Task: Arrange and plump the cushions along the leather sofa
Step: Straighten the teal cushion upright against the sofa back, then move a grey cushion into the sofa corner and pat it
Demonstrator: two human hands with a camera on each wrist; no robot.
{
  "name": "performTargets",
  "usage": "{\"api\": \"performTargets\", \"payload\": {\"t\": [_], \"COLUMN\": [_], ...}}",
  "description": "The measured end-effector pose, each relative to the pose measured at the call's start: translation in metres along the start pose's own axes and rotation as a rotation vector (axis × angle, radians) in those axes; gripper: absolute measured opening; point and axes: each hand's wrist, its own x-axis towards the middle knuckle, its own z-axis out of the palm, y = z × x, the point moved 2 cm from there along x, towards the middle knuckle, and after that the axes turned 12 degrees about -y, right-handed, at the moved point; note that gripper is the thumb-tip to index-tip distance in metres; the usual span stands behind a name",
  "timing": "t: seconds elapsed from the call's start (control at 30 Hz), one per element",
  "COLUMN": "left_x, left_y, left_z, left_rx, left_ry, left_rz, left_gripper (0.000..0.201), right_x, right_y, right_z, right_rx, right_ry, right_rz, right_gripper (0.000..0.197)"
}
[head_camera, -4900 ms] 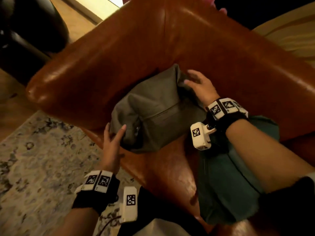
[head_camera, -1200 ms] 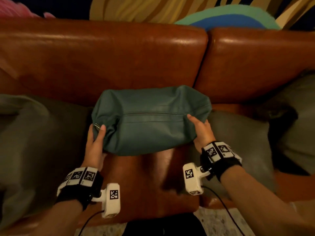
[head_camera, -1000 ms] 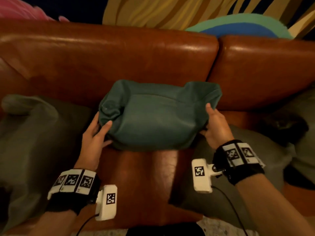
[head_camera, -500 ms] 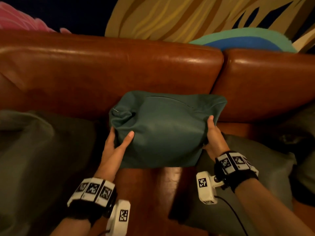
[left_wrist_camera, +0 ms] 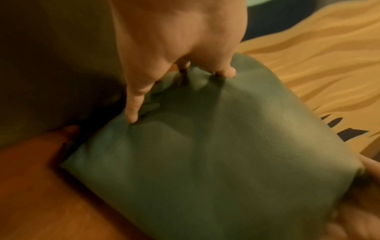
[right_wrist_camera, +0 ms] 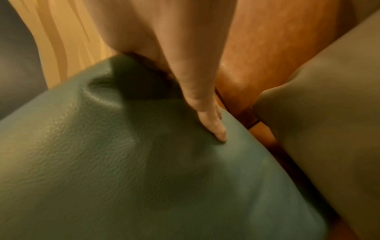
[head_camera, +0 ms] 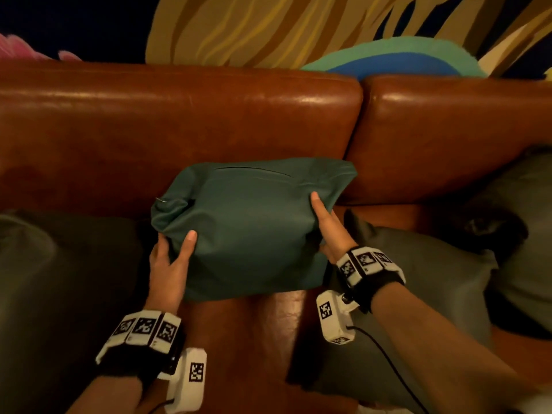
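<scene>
A teal leather cushion (head_camera: 248,228) stands on the seat of the brown leather sofa (head_camera: 179,130), leaning on the backrest with its zip seam along the top. My left hand (head_camera: 173,255) grips its left edge, thumb on the front and fingers dug into the side (left_wrist_camera: 133,113). On the right edge my right hand (head_camera: 327,225) holds it, thumb laid along the front, fingers hidden behind. The wrist views show the cushion (left_wrist_camera: 205,154) (right_wrist_camera: 123,162) dented under my left hand (left_wrist_camera: 174,40) and right hand (right_wrist_camera: 185,48).
A grey-green cushion (head_camera: 59,279) lies on the seat to the left. Another (head_camera: 418,294) lies to the right, with a third (head_camera: 525,219) slumped against the backrest at far right. Bare seat leather (head_camera: 263,339) shows in front of me. A painted wall (head_camera: 268,25) rises behind the sofa.
Both hands have rolled the teal cushion from lying with its zip facing me to standing against the backrest, zip on top. Before that I was handling a grey cushion at the sofa's left corner.
</scene>
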Motion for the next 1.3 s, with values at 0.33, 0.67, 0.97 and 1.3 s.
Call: {"api": "performTargets", "payload": {"t": [0.33, 0.67, 0.97, 1.3], "left_x": [-0.064, -0.171, -0.213, -0.191], "left_y": [0.047, 0.031, -0.061, -0.058], "left_z": [0.020, 0.204, 0.359, 0.340], "left_rx": [0.193, 0.730, 0.639, 0.364], "left_ry": [0.367, -0.266, -0.321, -0.115], "left_rz": [0.251, 0.567, 0.013, -0.026], "left_gripper": [0.072, 0.036, 0.084, 0.071], "right_x": [-0.077, -0.178, -0.208, -0.216], "right_y": [-0.035, 0.016, 0.099, 0.074], "right_z": [-0.065, -0.278, -0.356, -0.305], "right_rx": [-0.418, -0.386, -0.214, -0.154], "right_ry": [0.127, 0.613, 0.339, -0.115], "right_rz": [-0.005, -0.009, 0.456, 0.205], "right_gripper": [0.052, 0.007, 0.098, 0.075]}}
